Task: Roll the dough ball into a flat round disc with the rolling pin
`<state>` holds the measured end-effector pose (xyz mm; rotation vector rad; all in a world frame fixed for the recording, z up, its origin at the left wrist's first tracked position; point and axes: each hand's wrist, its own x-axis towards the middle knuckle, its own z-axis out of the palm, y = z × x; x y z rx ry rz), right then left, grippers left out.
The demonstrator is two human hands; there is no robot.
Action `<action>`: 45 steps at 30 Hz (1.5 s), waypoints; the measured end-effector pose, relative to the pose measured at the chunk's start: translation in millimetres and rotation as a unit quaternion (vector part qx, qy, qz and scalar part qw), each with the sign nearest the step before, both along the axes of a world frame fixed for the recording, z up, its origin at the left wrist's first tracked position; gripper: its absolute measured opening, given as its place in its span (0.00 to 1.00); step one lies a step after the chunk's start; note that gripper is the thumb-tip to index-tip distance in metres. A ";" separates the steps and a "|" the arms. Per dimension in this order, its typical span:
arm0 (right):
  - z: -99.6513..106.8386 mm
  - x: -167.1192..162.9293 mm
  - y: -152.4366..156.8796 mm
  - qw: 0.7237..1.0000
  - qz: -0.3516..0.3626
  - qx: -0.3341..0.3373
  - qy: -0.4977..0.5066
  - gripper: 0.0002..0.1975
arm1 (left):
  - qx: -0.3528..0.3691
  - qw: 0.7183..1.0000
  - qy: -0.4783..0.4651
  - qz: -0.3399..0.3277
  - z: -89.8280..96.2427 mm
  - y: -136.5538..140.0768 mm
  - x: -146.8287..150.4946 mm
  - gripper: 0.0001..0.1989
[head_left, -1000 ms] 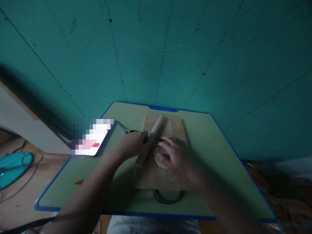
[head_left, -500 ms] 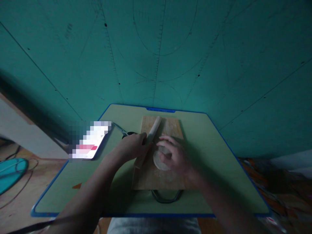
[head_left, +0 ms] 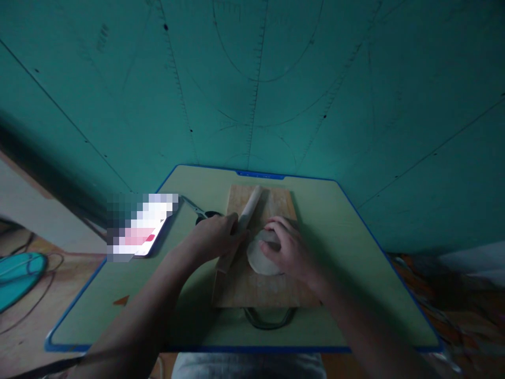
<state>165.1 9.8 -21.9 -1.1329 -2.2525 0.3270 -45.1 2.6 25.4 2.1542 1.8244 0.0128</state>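
A wooden rolling pin [head_left: 251, 206] lies slantwise across a wooden cutting board [head_left: 236, 295], and my left hand [head_left: 221, 236] is closed around its middle. On the board, just right of the pin, is a flat, pale round of dough [head_left: 260, 260]. My right hand [head_left: 290, 247] rests over the right side of the dough, with its fingers curled at the far edge and the thumb on top. That hand hides part of the dough. The near end of the pin [head_left: 224, 264] shows below my left wrist.
A pale green table [head_left: 347, 295] with a blue rim carries everything, against a green wall [head_left: 252, 105]. Scissors [head_left: 200, 212] lie beyond my left hand. A lit, partly pixelated phone [head_left: 152, 226] is at the left edge. The board's dark handle [head_left: 270, 322] points toward me.
My right hand's fingers have drawn in to the right, and more of the dough round shows. My left hand and the rolling pin stay about where they were.
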 end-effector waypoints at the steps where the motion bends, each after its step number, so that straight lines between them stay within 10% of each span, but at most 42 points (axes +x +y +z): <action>1: 0.1 -0.1 -0.1 1.000 -0.003 -0.001 0.000 0.10 | -0.001 1.000 -0.001 0.000 -0.3 0.2 0.0 0.18; 23: 7.7 11.0 1.3 1.000 0.000 -0.025 0.013 0.06 | -0.022 0.999 0.037 -0.023 6.4 -6.1 -0.4 0.22; 35: 24.9 43.9 24.4 0.971 -0.113 0.092 0.191 0.10 | 0.027 0.997 -0.051 -0.054 20.8 -19.7 -9.8 0.13; 45: 14.7 37.4 -18.8 0.991 -0.106 0.012 -0.076 0.12 | 0.160 0.980 -0.007 -0.115 -7.2 -56.0 2.6 0.11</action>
